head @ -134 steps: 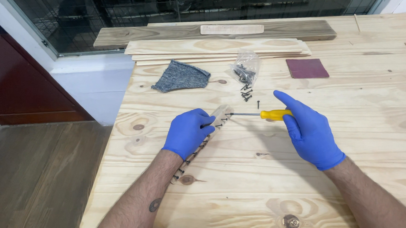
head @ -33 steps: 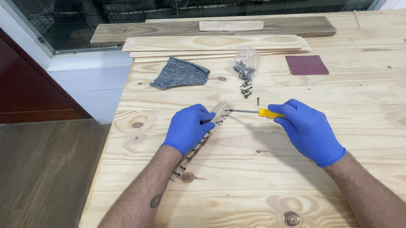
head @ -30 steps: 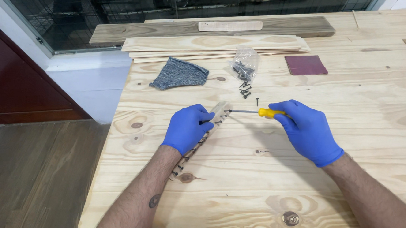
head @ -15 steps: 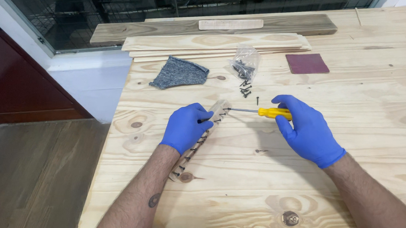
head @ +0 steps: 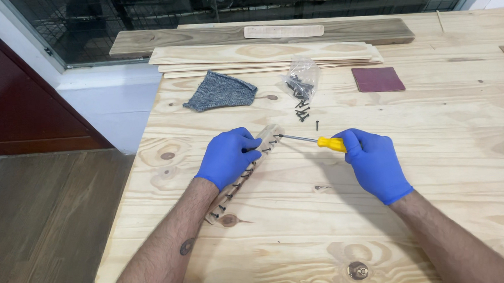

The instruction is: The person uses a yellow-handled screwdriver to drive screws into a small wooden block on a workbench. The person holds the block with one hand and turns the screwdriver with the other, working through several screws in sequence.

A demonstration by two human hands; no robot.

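**Screwdriver tip meets the far end of the strip**

Head view: the narrow pale wooden strip studded with small black screws lies on the light pine tabletop with its long axis on a diagonal — near end low and to the left, beside the left forearm, far end up and to the right. The left hand in a blue glove rests on the upper half of the strip, fingers curled down over it and pinning it flat; the strip's far tip pokes out just beyond those fingertips, to their right. The right hand in a blue glove is closed round the handle of the yellow-handled screwdriver with a thin steel shaft. The shaft runs leftward from the right fingers, nearly level, and its tip sits at a black screw on the exposed far end of the strip — so the tool's axis crosses the strip's at an angle. The left hand is the nearer of the two to the strip; the right reaches it only through the tool.

The strip looks thin and light-coloured, with a row of dark screws standing along its length.

Beyond the fingers, further up the table: a clear plastic bag spilling loose black screws, a grey knitted cloth, a dark red sandpaper square, and a stack of thin pale boards.
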